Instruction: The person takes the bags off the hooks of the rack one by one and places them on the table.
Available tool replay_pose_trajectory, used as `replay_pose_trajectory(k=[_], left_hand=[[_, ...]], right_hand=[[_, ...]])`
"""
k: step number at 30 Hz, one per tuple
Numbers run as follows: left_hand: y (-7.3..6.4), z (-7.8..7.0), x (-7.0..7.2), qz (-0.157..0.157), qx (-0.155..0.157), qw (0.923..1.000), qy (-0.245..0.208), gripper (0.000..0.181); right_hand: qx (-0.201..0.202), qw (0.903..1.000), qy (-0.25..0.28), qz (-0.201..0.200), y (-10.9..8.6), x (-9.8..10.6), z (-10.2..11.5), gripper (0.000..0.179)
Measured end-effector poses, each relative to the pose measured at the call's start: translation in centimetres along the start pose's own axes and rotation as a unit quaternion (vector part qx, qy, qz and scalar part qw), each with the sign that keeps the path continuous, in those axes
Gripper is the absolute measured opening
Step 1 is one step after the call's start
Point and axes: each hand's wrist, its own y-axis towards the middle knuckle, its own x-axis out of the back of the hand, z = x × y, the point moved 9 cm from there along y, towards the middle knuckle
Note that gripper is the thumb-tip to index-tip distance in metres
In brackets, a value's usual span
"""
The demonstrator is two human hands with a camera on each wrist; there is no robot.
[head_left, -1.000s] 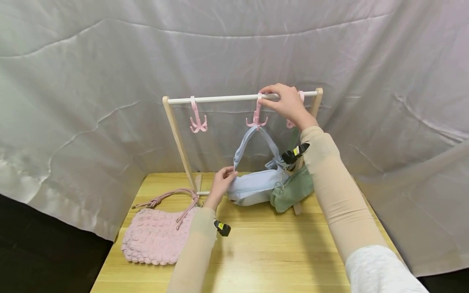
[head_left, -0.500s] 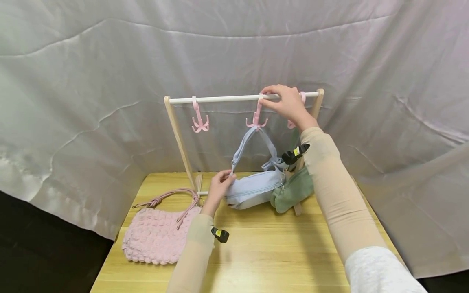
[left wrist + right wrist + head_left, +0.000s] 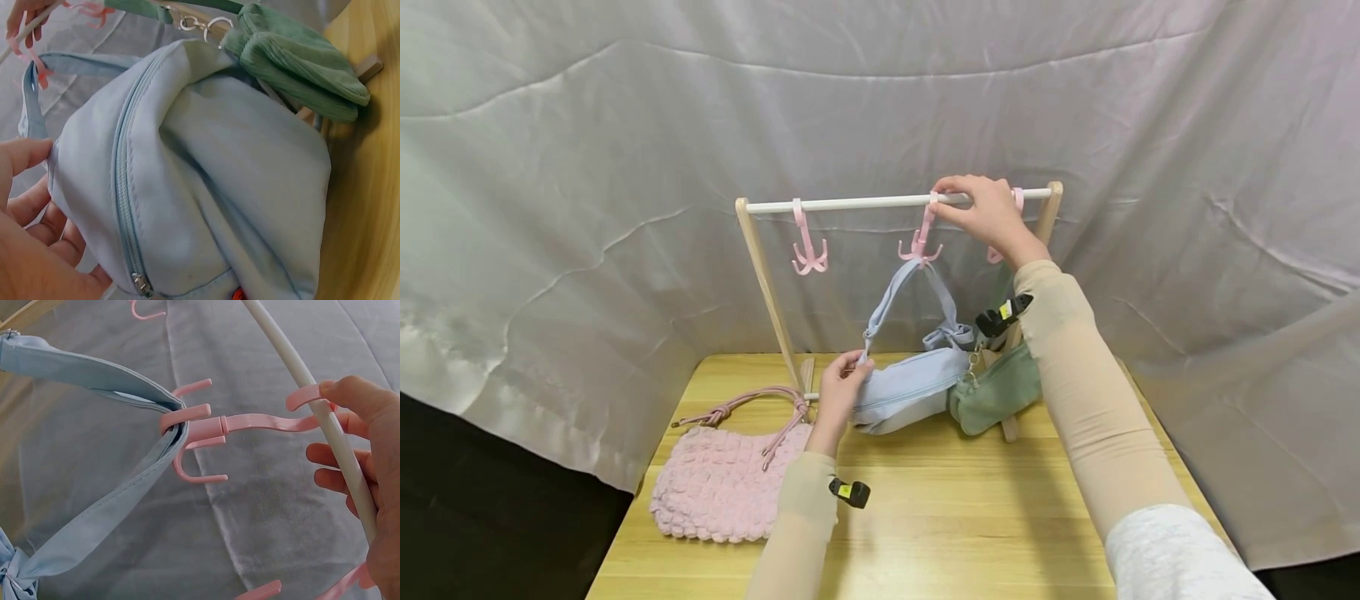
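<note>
A light blue zippered bag point(image 3: 906, 387) hangs low by its strap point(image 3: 103, 534), which loops over one prong of the middle pink hook point(image 3: 206, 429). My left hand point(image 3: 838, 398) pinches the bag's left end where the strap joins it; thumb and forefinger meet the fabric in the left wrist view. Up at the white rod point(image 3: 857, 202), my right hand point(image 3: 988, 218) pinches the top of that same hook between thumb and fingers. Against the blue bag's right end hangs a green corduroy bag point(image 3: 996, 392) with metal rings.
Another pink hook point(image 3: 808, 250) hangs at the rod's left, and a third point(image 3: 1018, 198) is partly behind my right hand. A pink puffy bag point(image 3: 722, 483) with a knotted handle lies on the wooden table point(image 3: 925, 533). Grey curtain point(image 3: 880, 125) surrounds the rack.
My left hand has moved left and slightly down, drawing the blue bag's end with it. The middle hook's lower part now leans left. My right hand stays nearly still at the rod.
</note>
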Motion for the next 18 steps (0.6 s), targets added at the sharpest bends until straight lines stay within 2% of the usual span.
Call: replay_pose_trajectory(k=[9, 18], left_hand=[[-0.2, -1.4, 1.2, -0.060, -0.035, 0.9976, -0.006, 0.028], [-0.1, -2.4, 2.1, -0.086, -0.046, 0.9951, -0.020, 0.027]], right_hand=[[-0.003, 1.0000, 0.001, -0.006, -0.2, 0.1, 0.0, 0.038], [-0.005, 1.0000, -0.004, -0.006, 0.0, 0.1, 0.2, 0.042]])
